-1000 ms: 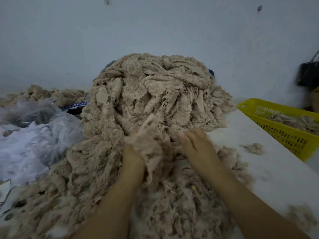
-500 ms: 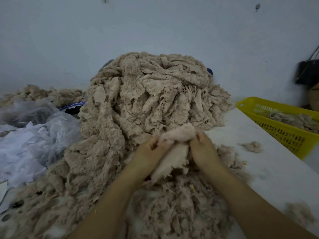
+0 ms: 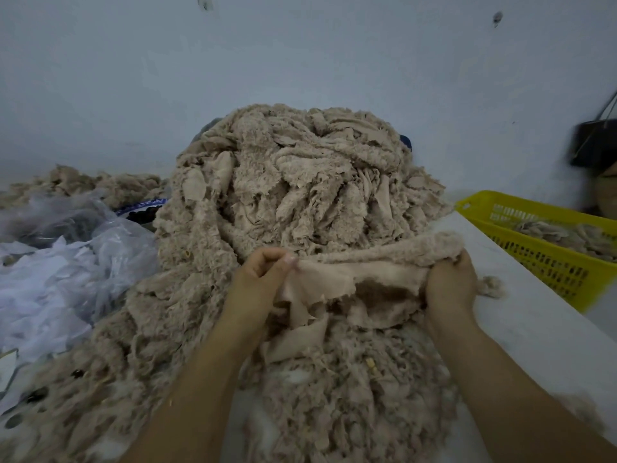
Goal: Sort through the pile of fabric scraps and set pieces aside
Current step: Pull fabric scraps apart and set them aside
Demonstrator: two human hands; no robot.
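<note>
At far left lie clear plastic bags (image 3: 66,262), with a low heap (image 3: 83,183) of beige offcuts behind them. Neither is being handled. The pile (image 3: 300,182) fills the middle of the bench (image 3: 534,335), rising against the wall and spilling forward toward the person. In front of it the left hand (image 3: 263,272) has its fingers (image 3: 267,259) curled and pinched on the left end of one long scrap (image 3: 360,272). The scrap is stretched sideways just above the front of the pile, fleecy side along the top edge and smooth backing facing the camera, with ragged tails hanging onto the scraps below. The right hand (image 3: 449,282) clamps the other end in a closed grip. Just beside that hand a loose tuft (image 3: 490,284) sits on the bench, and further right a yellow basket (image 3: 547,269) already holds some beige pieces. The step in hand looks like inspection: one piece is picked out and spread between both hands to be judged. The next move probably means lifting it clear so the hanging tails do not drag neighbours along, then carrying it to one side. The basket is the likely place, though the pictures do not settle which side takes this kind of piece.
</note>
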